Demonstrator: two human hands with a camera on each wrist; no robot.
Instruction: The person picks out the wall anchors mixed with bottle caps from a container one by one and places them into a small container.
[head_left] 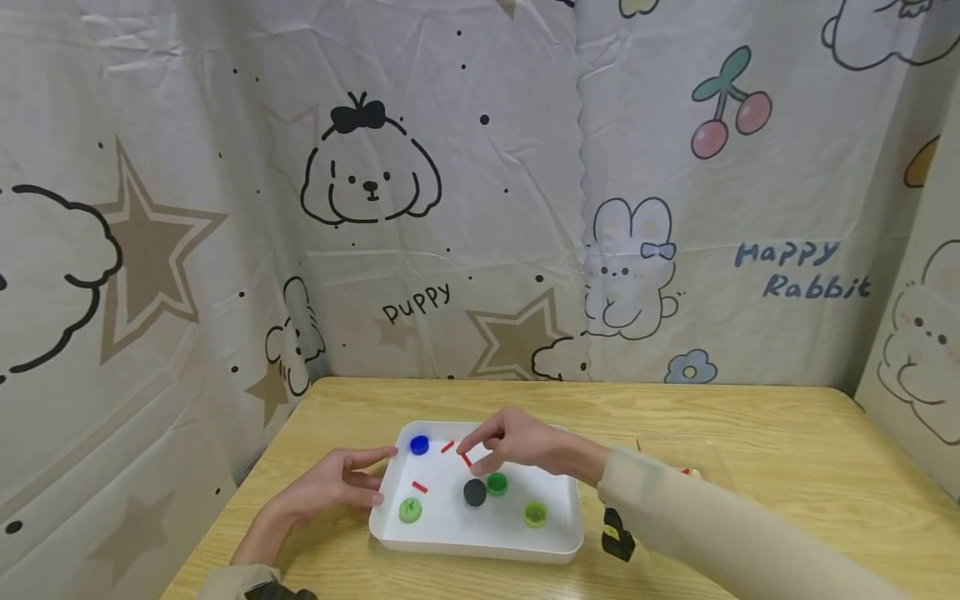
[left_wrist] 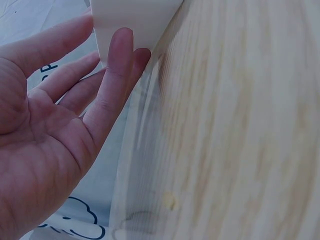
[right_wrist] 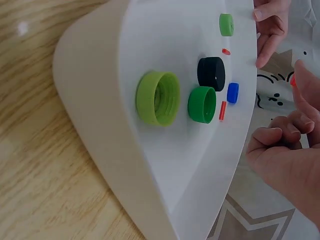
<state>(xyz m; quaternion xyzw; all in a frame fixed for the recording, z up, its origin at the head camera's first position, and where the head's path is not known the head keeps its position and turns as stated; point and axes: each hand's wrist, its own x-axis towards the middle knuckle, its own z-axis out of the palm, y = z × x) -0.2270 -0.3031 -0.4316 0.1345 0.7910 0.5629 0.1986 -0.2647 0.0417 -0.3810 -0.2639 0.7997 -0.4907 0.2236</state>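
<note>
A white tray (head_left: 450, 543) holds bottle caps and small red sticks. My right hand (head_left: 517, 437) is above the tray's far middle, pinching one red stick (head_left: 467, 459) between thumb and forefinger. Two more red sticks lie inside, one (head_left: 447, 447) near the far wall and one (head_left: 419, 487) towards the left. My left hand (head_left: 330, 483) touches the tray's left side with extended fingers, seen close up in the left wrist view. The caps are blue (head_left: 419, 445), light green (head_left: 410, 510), black (head_left: 475, 492), dark green (right_wrist: 202, 105) and yellow-green (right_wrist: 158, 98).
The tray stands on a wood-grain table (head_left: 795, 500). To its right, partly behind my right sleeve (head_left: 697, 517), lies a clear plastic sheet or bag (head_left: 705, 454) with small red bits by it. A printed cloth (head_left: 510, 250) hangs behind the table.
</note>
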